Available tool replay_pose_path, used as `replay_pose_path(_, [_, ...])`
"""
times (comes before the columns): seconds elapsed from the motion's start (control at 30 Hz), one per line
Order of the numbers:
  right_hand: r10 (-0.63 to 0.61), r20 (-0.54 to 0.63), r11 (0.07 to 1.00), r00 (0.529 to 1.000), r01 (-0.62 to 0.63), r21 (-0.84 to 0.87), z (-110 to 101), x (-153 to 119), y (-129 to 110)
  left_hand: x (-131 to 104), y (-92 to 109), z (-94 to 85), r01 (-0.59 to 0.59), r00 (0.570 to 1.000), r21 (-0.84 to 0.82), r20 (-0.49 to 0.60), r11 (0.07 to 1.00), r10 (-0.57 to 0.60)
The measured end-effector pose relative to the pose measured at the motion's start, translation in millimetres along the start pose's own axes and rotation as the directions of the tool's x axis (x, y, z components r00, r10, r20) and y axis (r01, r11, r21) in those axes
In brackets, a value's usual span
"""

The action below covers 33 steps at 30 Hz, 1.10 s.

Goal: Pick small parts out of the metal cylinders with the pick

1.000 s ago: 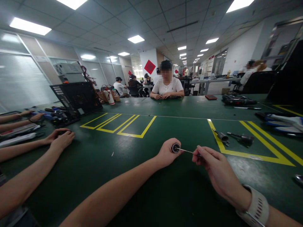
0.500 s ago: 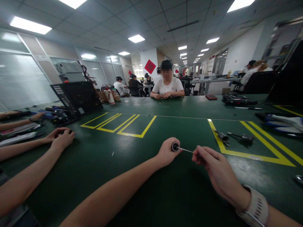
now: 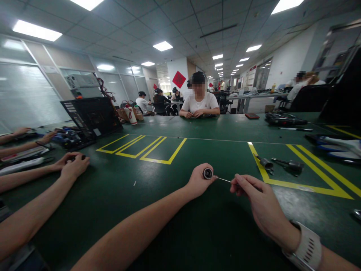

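- Two hands work on one piece: the left hand (image 3: 197, 183) grips an open-ended metal cylinder (image 3: 208, 173) over the green table (image 3: 158, 210).
- The right hand (image 3: 262, 201) pinches a thin metal rod (image 3: 223, 179), its far end near the cylinder's rim; work there looks unfinished.
- Two stemmed metal parts (image 3: 295, 165) lie by yellow tape (image 3: 332, 192); done or waiting, I cannot tell.
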State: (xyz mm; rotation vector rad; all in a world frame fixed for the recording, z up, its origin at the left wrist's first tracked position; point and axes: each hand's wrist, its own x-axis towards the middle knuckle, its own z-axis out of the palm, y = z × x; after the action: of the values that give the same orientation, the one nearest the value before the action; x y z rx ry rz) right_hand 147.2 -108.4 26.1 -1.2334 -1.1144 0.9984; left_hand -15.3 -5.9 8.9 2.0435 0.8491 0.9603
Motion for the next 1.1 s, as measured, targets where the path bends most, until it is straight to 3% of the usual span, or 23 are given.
replay_pose_path(0.47, [-0.046,0.056,0.993,0.997,0.052,-0.110,2.4,-1.5,4.8,-1.0,-1.5,4.5,-0.078,0.991,-0.061,0.100,0.995,0.084])
replay_pose_path(0.63, [0.053,0.052,0.993,0.997,-0.059,0.105,4.5,0.2,0.7,-0.9,0.6,3.7,-0.057,0.988,-0.075,0.142,0.996,0.067])
replay_pose_path(0.77, [0.184,0.083,0.925,0.979,-0.201,0.322,2.8,4.1,-1.7,-0.5,1.4,2.9,-0.040,0.985,-0.100,0.161,0.994,0.056])
replay_pose_path(0.87, [0.210,0.090,0.895,0.973,-0.229,0.383,0.7,5.6,-0.3,-0.3,0.4,3.0,-0.035,0.983,-0.120,0.174,0.992,0.056])
replay_pose_path(1.1, [0.027,0.032,0.998,0.999,-0.029,0.048,3.4,0.2,2.0,-1.3,1.5,3.0,-0.054,0.988,0.069,0.146,0.996,0.044])
